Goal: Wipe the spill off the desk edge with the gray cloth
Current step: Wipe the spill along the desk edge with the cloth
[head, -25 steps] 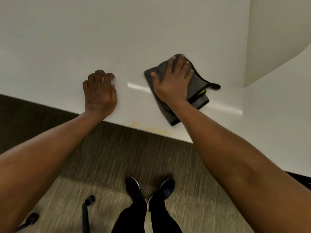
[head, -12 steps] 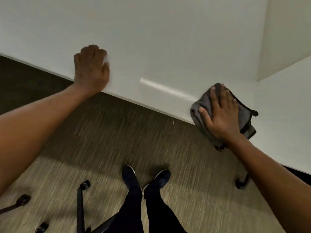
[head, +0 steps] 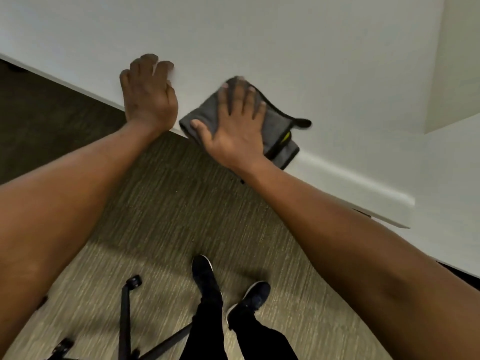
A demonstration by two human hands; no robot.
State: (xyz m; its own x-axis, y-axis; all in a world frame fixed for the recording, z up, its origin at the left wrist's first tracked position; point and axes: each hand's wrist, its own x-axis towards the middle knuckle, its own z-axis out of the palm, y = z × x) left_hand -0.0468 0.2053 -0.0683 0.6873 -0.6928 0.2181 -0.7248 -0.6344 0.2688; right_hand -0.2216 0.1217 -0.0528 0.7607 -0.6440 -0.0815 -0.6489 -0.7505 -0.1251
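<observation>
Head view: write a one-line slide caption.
Right hand presses the gray cloth flat at the white desk edge; left hand braces beside it.

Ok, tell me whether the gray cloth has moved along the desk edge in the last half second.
Yes. The gray cloth slid left along the desk edge, ending close beside the braced left hand.

**Even overhead light, motion blur and wide-angle bend**

The white desk (head: 285, 35) is lit brightly and evenly, and a pale streak of glare is seen along its rounded edge at centre right. The carpet (head: 161, 203) is dimmer; a darker band of shadow is cast across it under the desk edge, at upper left. The right hand (head: 233, 126) and gray cloth (head: 278, 126) are smeared by motion blur. Straight edges are bent by lens distortion toward the frame borders.
</observation>
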